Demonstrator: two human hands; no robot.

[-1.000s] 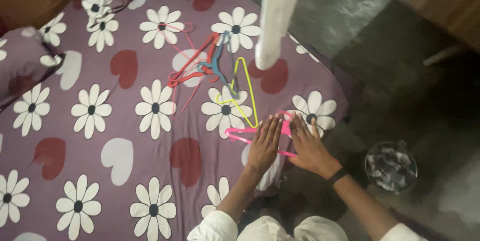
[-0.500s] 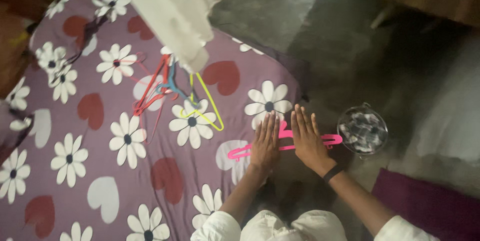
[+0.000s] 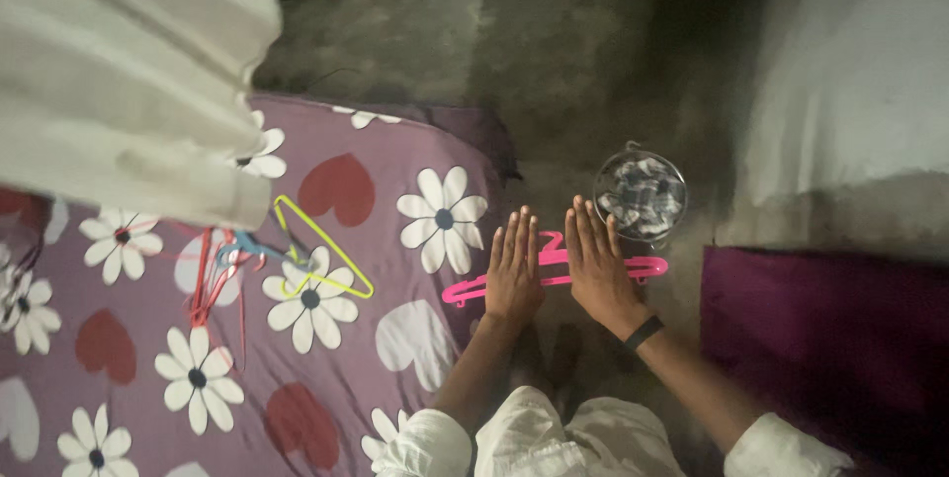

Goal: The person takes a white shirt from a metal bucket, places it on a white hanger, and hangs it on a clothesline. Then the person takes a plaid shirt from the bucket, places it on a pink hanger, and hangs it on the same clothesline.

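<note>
Lying crosswise beneath both palms, a pink hanger (image 3: 645, 266) runs left to right, its hook apparently pointing away between the hands. The left hand (image 3: 514, 274) and right hand (image 3: 597, 269) rest flat on it, fingers straight and close together. One hanger end reaches the purple flowered bedspread (image 3: 415, 180); the other pokes out beyond the right fingers, near a round metal bowl (image 3: 641, 196).

Dim, soft, shadowed right side
</note>
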